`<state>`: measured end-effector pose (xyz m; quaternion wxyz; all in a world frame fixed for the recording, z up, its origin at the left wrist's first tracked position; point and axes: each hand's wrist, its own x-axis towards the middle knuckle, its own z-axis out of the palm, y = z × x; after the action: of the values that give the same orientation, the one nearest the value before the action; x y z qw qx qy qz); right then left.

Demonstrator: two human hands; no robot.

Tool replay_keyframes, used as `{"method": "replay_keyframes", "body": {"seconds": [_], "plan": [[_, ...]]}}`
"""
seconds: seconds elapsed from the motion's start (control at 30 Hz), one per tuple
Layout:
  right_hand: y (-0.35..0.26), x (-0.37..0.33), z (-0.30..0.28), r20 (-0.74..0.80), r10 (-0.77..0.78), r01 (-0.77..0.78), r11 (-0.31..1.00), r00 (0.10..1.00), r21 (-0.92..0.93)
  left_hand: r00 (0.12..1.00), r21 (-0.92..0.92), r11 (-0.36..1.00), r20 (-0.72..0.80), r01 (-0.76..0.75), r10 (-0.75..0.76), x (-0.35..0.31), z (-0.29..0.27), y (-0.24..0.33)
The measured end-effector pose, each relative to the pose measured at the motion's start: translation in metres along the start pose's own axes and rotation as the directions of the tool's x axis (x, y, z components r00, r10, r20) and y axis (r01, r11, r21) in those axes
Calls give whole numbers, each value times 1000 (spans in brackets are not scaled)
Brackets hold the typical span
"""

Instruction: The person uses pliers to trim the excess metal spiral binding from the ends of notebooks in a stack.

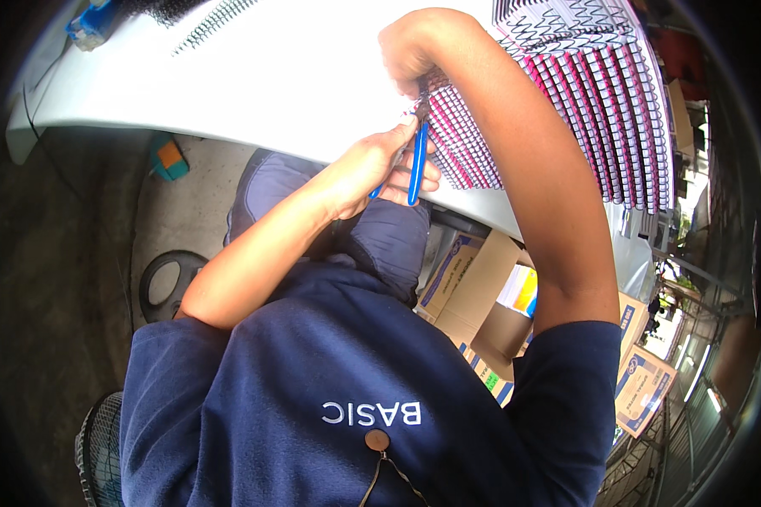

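Blue-handled pliers [418, 160] lie in my left hand [379, 169], which is closed around the handles with the thumb on top and some fingers showing beyond them. Their dark jaws point away from me, up under my right hand. My right hand [410, 52] is bent over at the wrist on the white table, its fingers curled and mostly hidden; what they hold cannot be made out. Right beside both hands is a stack of spiral-bound notebooks [461, 139], their coils in dark rows with pink and white between. My right forearm crosses over the stack.
More spiral-bound notebooks [600, 118] fan out along the right of the white table [228, 93]. A loose black coil [216, 25] lies at the far left, near a blue object [95, 25]. An open cardboard box [473, 287] and other cartons [644, 389] stand below, right.
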<state>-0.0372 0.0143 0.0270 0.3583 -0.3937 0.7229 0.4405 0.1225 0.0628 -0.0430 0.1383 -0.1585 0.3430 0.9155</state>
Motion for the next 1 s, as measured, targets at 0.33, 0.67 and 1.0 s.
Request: {"method": "replay_keyframes", "body": {"seconds": [0.33,0.67,1.0], "plan": [[13,11,5,-68,2,16,963,998,268,999,-2,1000,33,-5,5,-2,6,4],[7,-13,-8,-100,125,-112,986,987,128,998,20,1000,67,-15,13,-9,5,7],[14,-8,-17,138,116,-140,974,984,179,993,29,998,103,-59,56,-7,3,7]]}}
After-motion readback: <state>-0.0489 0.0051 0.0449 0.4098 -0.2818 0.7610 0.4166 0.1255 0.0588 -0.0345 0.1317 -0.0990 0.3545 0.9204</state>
